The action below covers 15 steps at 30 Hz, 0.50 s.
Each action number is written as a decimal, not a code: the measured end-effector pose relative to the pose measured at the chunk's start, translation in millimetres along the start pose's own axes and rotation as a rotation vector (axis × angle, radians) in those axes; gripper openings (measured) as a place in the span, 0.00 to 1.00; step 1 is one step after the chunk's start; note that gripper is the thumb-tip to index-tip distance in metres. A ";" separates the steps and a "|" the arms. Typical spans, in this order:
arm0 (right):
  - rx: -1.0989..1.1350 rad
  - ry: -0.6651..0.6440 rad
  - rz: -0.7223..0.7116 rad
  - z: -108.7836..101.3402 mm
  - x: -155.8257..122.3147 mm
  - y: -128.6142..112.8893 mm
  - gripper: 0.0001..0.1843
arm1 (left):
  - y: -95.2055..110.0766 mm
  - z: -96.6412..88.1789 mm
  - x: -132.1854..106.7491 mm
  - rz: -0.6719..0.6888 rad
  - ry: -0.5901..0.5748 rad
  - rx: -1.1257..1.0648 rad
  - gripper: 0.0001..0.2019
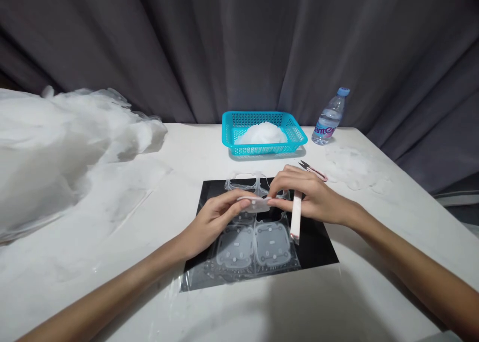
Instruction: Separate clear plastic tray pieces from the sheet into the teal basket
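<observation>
Between the fingers of both hands is a small translucent white moulded piece (257,205), held above a black mat. My left hand (213,220) pinches its left end with thumb and fingers. At the right end, my right hand (309,192) pinches its edge, and a white stick-like handle (295,216) is also tucked in that palm, pointing down. What the handle belongs to cannot be made out. Under the hands lies a translucent moulded sheet (236,246) of rounded-square pieces, with open gaps in its far part. The black mat (316,247) lies beneath it.
Behind the mat stands a blue basket (228,140) with a pile of white pieces (264,132). Small thread snips (313,171) lie beyond my right hand. A water bottle (330,117) and translucent scraps (355,167) are at right. Heaped translucent sheets (75,147) cover the left side.
</observation>
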State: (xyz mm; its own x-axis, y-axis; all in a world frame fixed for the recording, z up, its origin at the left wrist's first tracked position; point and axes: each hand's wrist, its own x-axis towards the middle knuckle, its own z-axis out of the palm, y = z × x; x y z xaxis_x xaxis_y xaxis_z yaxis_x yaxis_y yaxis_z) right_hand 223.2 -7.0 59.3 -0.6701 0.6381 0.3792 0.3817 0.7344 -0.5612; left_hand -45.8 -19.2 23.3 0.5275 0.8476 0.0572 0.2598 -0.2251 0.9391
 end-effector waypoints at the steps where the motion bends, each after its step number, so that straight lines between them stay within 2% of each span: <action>1: -0.031 0.007 -0.023 -0.7 -0.4 0.3 0.05 | -0.7 -1.0 0.1 0.006 -0.008 0.001 0.15; 4: -0.062 0.029 -0.031 -0.4 -0.7 -0.4 0.04 | -1.5 -1.4 1.4 0.011 0.003 -0.011 0.15; 6: 0.014 0.048 0.049 2.3 -0.8 -1.2 0.04 | 0.2 1.1 3.0 -0.025 0.036 -0.060 0.15; 10: 0.282 0.046 0.251 6.4 -1.2 -2.0 0.11 | 7.9 8.8 7.1 -0.245 0.051 -0.411 0.18; 12: 0.253 0.000 0.237 4.9 -1.3 -2.2 0.15 | 11.2 10.4 8.5 -0.379 0.030 -0.574 0.16; 15: 0.081 -0.040 0.114 2.6 -0.9 -1.3 0.14 | 12.4 9.2 9.3 -0.485 0.014 -0.658 0.12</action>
State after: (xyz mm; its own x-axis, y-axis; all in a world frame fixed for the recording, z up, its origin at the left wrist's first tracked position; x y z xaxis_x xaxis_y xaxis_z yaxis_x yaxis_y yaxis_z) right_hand 221.7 -9.2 57.9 -0.6507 0.7056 0.2806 0.4056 0.6354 -0.6572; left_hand -30.2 -18.5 32.4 0.4675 0.7852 -0.4061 -0.0740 0.4926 0.8671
